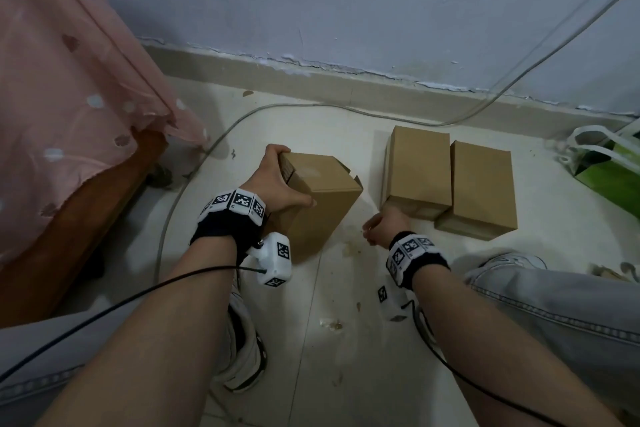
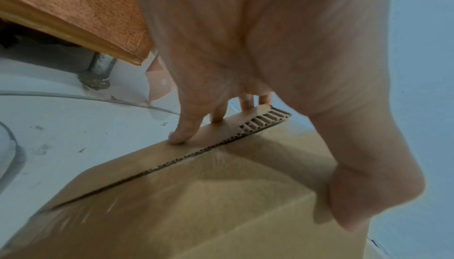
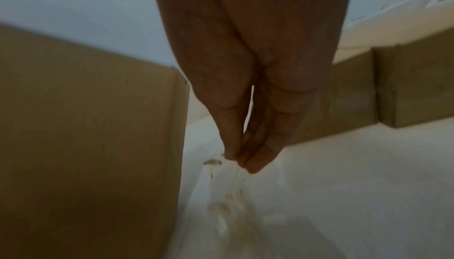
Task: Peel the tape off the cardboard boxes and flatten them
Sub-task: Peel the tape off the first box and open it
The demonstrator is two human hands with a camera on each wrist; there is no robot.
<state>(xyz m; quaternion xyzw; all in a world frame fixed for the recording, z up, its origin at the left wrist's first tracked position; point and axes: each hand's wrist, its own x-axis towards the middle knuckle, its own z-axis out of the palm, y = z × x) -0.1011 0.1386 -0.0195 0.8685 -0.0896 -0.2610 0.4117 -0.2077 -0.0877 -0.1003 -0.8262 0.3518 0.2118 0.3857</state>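
Note:
A brown cardboard box stands upright on the floor. My left hand grips its top end, fingers over the far edge and thumb on the near side. In the left wrist view the fingertips press on the flap edge of the box, where the seam gapes slightly. To the right of the box and low over the floor, my right hand pinches a clear strip of tape between thumb and fingers; the strip hangs blurred below them. Two more shut boxes lie side by side further right.
A bed with a pink cover and wooden frame stands on the left. A grey cable curves over the floor to the wall. A green bag lies at the right. My knees and shoes are close below.

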